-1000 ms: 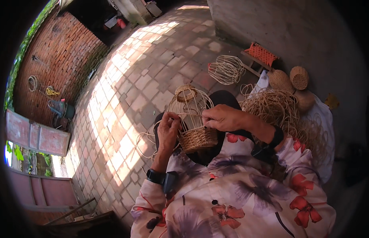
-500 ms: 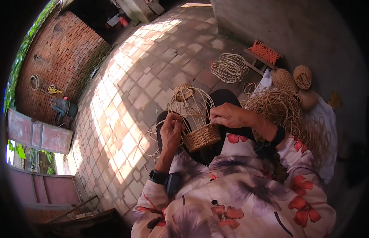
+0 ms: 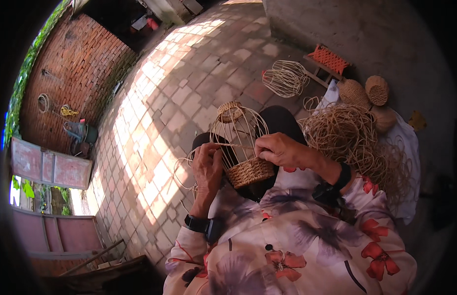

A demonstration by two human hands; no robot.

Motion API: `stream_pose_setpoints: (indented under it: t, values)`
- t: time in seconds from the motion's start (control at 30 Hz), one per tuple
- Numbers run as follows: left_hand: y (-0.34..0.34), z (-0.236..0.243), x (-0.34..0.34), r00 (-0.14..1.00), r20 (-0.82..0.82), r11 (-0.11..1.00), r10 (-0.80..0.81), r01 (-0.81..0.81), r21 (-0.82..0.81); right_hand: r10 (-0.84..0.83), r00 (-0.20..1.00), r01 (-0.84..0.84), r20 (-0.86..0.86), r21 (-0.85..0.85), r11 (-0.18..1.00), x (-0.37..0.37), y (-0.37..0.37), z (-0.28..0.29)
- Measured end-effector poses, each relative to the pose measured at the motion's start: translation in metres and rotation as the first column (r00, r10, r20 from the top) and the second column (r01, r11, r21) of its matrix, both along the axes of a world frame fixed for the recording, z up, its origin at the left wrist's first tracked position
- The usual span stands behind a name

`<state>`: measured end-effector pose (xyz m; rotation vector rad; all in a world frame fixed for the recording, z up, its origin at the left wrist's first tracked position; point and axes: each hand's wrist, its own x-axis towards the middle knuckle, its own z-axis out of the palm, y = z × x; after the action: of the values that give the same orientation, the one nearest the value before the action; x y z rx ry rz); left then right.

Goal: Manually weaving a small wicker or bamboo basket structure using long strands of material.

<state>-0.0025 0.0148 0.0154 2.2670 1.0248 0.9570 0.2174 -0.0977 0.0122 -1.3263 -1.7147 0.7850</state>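
Observation:
A half-woven basket (image 3: 250,171) lies across my lap between my knees, its thick woven band nearest me. Bare pale ribs run from that band to a small woven ring (image 3: 230,112) at the far end. Across the ribs stretches a tan cord (image 3: 236,145), taut between my hands. My left hand (image 3: 207,161) pinches it at the basket's left side, and a loose strand (image 3: 176,172) curls out beyond that hand. My right hand (image 3: 277,149) is closed on the cord at the right, just above the woven band; its fingertips are partly hidden.
A big tangle of cord (image 3: 339,130) lies by my right knee on a white cloth (image 3: 409,184). Beyond it are finished woven pieces (image 3: 353,93), a low stool with an orange woven seat (image 3: 329,59) and a bare rib frame (image 3: 286,78). Paving covers the floor; a brick wall (image 3: 73,69) stands left.
A taut cord now shows across the ribs between my hands. My left hand has shifted slightly left and down, and my right hand slightly left.

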Motion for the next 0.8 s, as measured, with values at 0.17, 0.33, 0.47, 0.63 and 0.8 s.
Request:
stream_pose_setpoints:
  t: [0.17, 0.33, 0.47, 0.63, 0.8]
  values:
    - [-0.038, 0.039, 0.012, 0.967, -0.082, 0.97, -0.243, 0.244, 0.0, -0.033, 0.998, 0.026, 0.053, 0.122, 0.992, 0.0, 0.005, 0.011]
    - [-0.037, 0.027, 0.009, 0.949, -0.169, 0.964, -0.265, 0.266, -0.015, 0.041, 0.999, -0.037, -0.024, 0.151, 0.988, -0.012, 0.025, 0.026]
    - [-0.041, 0.031, 0.017, 0.94, -0.286, 0.975, -0.188, 0.214, 0.064, 0.027, 0.996, -0.02, -0.082, 0.077, 0.997, -0.019, 0.038, 0.027]
    - [-0.037, 0.035, 0.02, 0.898, -0.404, 0.973, -0.174, 0.221, 0.072, -0.087, 0.988, 0.058, 0.124, 0.22, 0.974, -0.021, 0.034, 0.02]
    - [-0.032, 0.034, 0.018, 0.903, -0.289, 0.937, -0.318, 0.254, -0.24, -0.117, 0.988, 0.113, 0.096, 0.052, 0.992, -0.009, 0.01, 0.009]
